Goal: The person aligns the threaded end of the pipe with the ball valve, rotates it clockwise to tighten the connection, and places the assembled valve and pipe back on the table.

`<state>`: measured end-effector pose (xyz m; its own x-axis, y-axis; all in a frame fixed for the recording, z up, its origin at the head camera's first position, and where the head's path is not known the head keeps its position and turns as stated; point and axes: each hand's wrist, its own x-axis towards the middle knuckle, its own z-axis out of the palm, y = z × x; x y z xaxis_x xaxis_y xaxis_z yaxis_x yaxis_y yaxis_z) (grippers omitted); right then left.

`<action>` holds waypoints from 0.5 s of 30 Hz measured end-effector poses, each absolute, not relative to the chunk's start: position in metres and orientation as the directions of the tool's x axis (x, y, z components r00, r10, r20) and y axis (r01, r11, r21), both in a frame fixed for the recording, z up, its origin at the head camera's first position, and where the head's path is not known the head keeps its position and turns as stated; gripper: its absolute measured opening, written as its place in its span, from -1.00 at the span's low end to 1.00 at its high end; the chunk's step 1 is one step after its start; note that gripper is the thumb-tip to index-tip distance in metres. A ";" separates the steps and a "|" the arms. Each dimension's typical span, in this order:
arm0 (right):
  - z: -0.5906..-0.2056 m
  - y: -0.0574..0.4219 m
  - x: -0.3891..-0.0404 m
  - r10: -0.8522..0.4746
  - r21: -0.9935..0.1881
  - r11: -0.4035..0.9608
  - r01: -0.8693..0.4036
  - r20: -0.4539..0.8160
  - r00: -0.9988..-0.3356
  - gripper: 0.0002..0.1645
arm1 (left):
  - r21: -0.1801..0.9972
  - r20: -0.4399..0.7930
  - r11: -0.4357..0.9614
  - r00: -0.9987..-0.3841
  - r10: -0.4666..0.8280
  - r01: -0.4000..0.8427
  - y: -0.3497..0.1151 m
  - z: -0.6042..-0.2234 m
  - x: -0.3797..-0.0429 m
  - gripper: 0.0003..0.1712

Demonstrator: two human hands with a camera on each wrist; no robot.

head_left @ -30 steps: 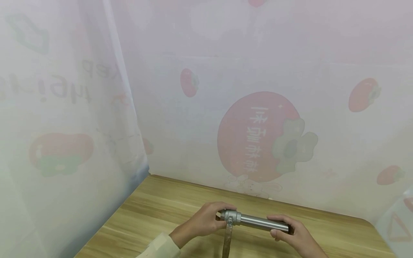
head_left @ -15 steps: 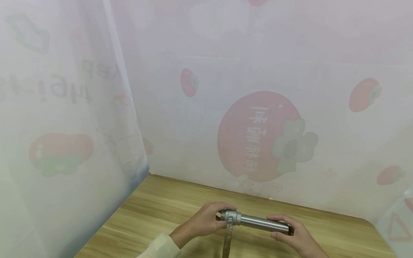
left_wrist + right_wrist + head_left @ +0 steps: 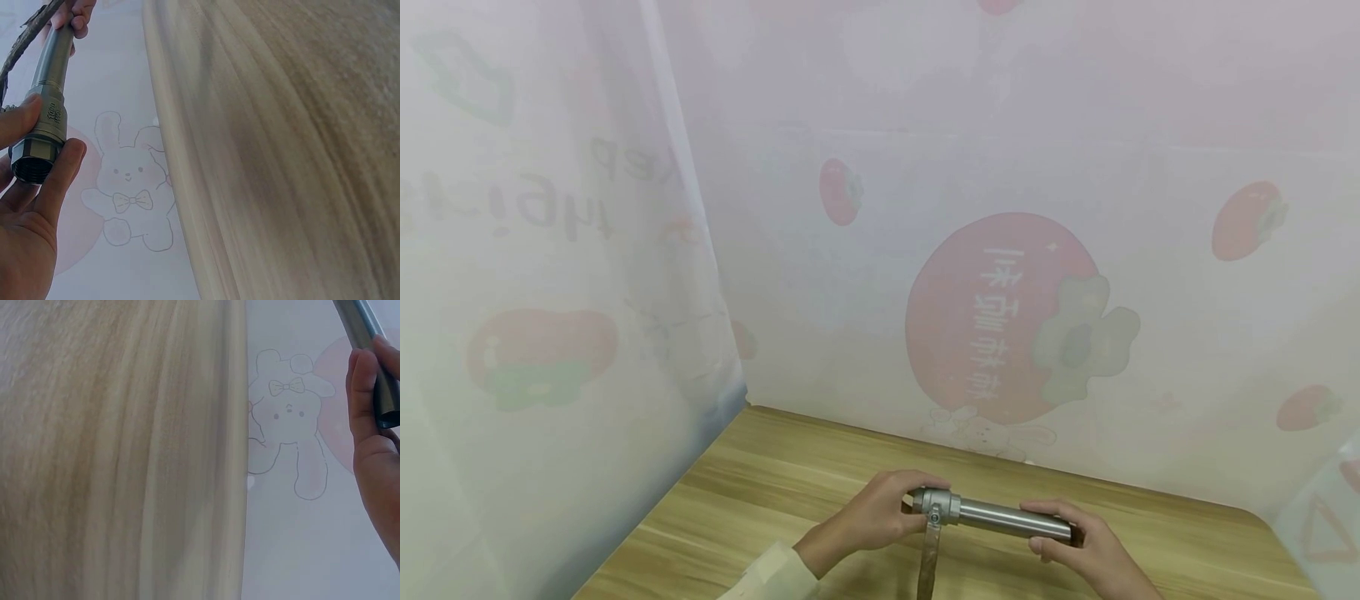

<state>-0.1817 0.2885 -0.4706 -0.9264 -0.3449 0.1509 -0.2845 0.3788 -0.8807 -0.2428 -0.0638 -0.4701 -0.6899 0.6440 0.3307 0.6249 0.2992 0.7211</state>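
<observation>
A metal ball valve [image 3: 937, 503] is joined to a smooth steel pipe [image 3: 1000, 516], held level above the table. My left hand [image 3: 882, 511] grips the valve's hexagonal end between thumb and fingers. In the left wrist view the valve body [image 3: 53, 119] carries raised lettering, and its threaded opening faces the camera. A long lever handle [image 3: 928, 557] hangs from the valve toward the front. At the other end, my right hand [image 3: 1088, 546] holds the pipe with thumb and fingers around it. The right wrist view shows the pipe's open end [image 3: 389, 415] beside the palm.
The wood-grain table [image 3: 775, 467] lies below both hands. A pale printed curtain [image 3: 820, 333] rises along its back edge, and another curtain sheet [image 3: 550, 275] stands on the left. A rabbit drawing [image 3: 128, 181] on the back curtain shows near the table edge.
</observation>
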 end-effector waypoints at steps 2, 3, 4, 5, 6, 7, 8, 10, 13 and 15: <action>-0.470 0.288 -0.181 -0.344 -0.880 0.380 -0.284 0.151 -0.927 -0.46 | 0.718 0.330 0.304 -0.690 0.644 0.626 -0.064 -0.470 -0.243 -0.43; -0.470 0.289 -0.181 -0.343 -0.880 0.381 -0.283 0.150 -0.927 -0.46 | 0.717 0.329 0.307 -0.692 0.643 0.626 -0.064 -0.470 -0.242 -0.43; -0.470 0.288 -0.181 -0.343 -0.880 0.382 -0.283 0.149 -0.927 -0.46 | 0.716 0.327 0.310 -0.693 0.642 0.625 -0.064 -0.469 -0.242 -0.43; -0.470 0.288 -0.181 -0.343 -0.879 0.383 -0.284 0.150 -0.927 -0.46 | 0.716 0.326 0.311 -0.694 0.642 0.624 -0.064 -0.469 -0.242 -0.43; -0.470 0.288 -0.181 -0.344 -0.879 0.383 -0.285 0.150 -0.927 -0.46 | 0.717 0.326 0.312 -0.694 0.642 0.624 -0.064 -0.469 -0.242 -0.43; -0.470 0.288 -0.181 -0.346 -0.878 0.384 -0.286 0.151 -0.926 -0.46 | 0.715 0.326 0.312 -0.694 0.642 0.625 -0.064 -0.469 -0.242 -0.43; -0.470 0.288 -0.181 -0.348 -0.877 0.385 -0.288 0.152 -0.925 -0.46 | 0.715 0.327 0.312 -0.694 0.642 0.626 -0.064 -0.469 -0.242 -0.43; -0.469 0.288 -0.181 -0.351 -0.876 0.384 -0.293 0.155 -0.923 -0.47 | 0.711 0.333 0.310 -0.690 0.643 0.632 -0.064 -0.469 -0.242 -0.42; -0.469 0.288 -0.182 -0.361 -0.876 0.376 -0.301 0.161 -0.919 -0.48 | 0.700 0.345 0.305 -0.681 0.646 0.645 -0.065 -0.469 -0.242 -0.42; -0.469 0.289 -0.182 -0.368 -0.879 0.364 -0.307 0.167 -0.915 -0.48 | 0.699 0.349 0.303 -0.678 0.647 0.648 -0.065 -0.469 -0.242 -0.42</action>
<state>-0.1819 0.2886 -0.4685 -0.9147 -0.3681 0.1665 -0.3066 0.3641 -0.8794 -0.2423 -0.0648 -0.4688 -0.6782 0.6469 0.3487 0.6481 0.3029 0.6987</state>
